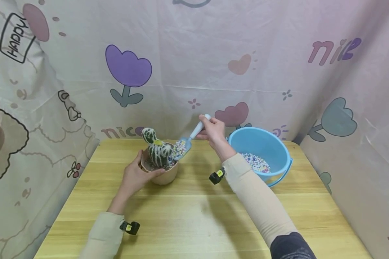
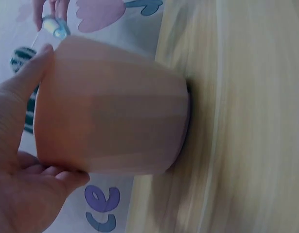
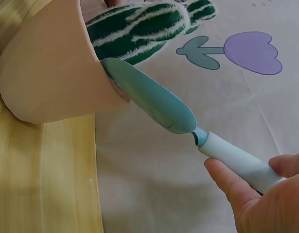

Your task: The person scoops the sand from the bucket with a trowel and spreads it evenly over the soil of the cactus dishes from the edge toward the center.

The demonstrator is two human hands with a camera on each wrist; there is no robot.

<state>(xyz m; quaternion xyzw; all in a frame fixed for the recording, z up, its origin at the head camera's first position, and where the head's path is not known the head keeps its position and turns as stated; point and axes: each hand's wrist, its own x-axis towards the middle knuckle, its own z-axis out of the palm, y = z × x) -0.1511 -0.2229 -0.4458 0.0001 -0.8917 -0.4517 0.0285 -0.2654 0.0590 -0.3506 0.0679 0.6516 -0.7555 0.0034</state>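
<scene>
At centre-left of the head view my left hand (image 1: 134, 176) grips the pink pot (image 1: 162, 176) — cactus (image 1: 157, 149) inside. Only there do beads show on the scoop (image 1: 183, 146), pinched by my right hand (image 1: 214, 131) just right, its tip at the pot's rim — bucket (image 1: 262, 144) beyond.

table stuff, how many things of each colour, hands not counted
blue: 2, the bucket and the scoop in the right hand
pink: 1, the pot gripped by the left hand
green and white: 1, the cactus in the pot
total: 4, with the loose coloured pebbles left uncounted
</scene>
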